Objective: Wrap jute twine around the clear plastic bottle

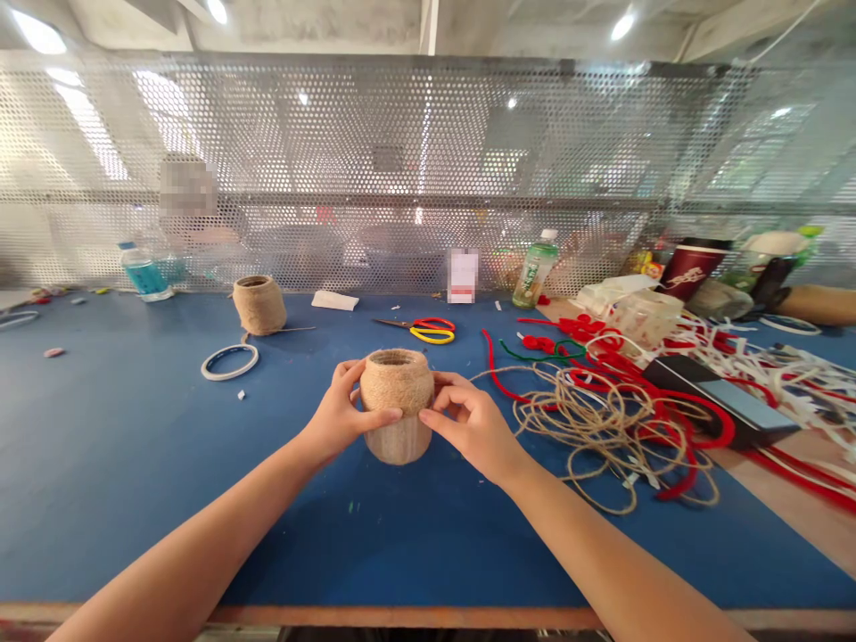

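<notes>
Both my hands hold a small jar (396, 406) above the blue table, its upper part wound with jute twine and its lower part a paler, smoother band. My left hand (336, 412) grips its left side, with the thumb across the twine. My right hand (472, 428) presses the right side with thumb and fingers. A loose tangle of jute twine (602, 428) lies to the right, and one strand reaches towards my right hand. Where that strand ends is hidden.
A second twine-wrapped jar (258, 305) and a white tape roll (229, 362) stand left. Red-handled scissors (432, 331), red pipe cleaners (682, 419), a black box (719, 399), bottles and a cup lie beyond. A person sits behind a perforated metal screen (401, 152).
</notes>
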A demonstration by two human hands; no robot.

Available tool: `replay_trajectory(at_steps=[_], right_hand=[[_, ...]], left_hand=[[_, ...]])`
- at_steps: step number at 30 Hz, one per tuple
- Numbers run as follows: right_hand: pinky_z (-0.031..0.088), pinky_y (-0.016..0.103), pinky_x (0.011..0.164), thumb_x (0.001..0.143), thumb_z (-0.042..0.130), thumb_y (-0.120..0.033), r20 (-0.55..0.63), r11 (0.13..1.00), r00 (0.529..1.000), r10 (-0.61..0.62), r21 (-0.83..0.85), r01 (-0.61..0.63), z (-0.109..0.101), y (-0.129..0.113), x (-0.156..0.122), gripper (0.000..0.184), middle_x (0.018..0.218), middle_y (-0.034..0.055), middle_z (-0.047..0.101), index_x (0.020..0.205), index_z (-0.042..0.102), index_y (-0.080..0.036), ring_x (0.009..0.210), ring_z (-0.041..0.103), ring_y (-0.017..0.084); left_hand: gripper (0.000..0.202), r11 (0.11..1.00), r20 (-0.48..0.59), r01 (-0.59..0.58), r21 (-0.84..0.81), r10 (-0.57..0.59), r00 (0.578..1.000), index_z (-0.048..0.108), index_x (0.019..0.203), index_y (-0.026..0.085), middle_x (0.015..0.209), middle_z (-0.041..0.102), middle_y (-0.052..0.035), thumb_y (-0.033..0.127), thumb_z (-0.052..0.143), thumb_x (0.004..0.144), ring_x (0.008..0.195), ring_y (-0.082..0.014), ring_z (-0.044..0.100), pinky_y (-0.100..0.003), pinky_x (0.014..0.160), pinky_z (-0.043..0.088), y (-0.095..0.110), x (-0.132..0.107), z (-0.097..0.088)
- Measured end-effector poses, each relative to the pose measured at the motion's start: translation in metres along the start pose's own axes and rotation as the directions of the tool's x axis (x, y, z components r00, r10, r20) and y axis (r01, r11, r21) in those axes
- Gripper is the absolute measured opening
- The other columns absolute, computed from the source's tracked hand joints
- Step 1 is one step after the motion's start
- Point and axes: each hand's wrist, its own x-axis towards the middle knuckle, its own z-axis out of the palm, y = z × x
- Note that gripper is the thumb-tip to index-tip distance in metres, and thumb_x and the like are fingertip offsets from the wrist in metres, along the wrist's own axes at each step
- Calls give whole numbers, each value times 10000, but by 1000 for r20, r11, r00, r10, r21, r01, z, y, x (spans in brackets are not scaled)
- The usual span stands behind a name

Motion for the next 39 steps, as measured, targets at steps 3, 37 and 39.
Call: replay_trajectory(at_steps=[3,37,39], right_hand=[[451,337,878,694,635,-237,-13,1000,1000,12,-9,-12,1,0,-1,189,1044,74,548,562,519,-167,1022,549,190],[520,299,683,751,586,-209,-119,930,977,-175,-346,124,10,-2,-11,130,938,87,544,629,595,-168,922,575,196],[523,304,687,751,588,-206,-117,919,971,-210,-363,155,11,-3,-12,123,927,87,544,634,593,-169,924,574,197]], left_hand=[[664,1000,1,8,-15,-8,1000,529,1113,179,1068,411,-57,338,775,517,1133,-246,425,-360,964,394,0,1,-2],[756,879,-17,-99,467,121,992,396,1200,148,1127,563,-104,395,713,559,1005,-243,545,-382,864,444,19,-10,3],[760,874,-36,-92,477,124,992,393,1191,146,1113,567,-103,394,716,550,993,-240,549,-379,850,449,20,-11,5]])
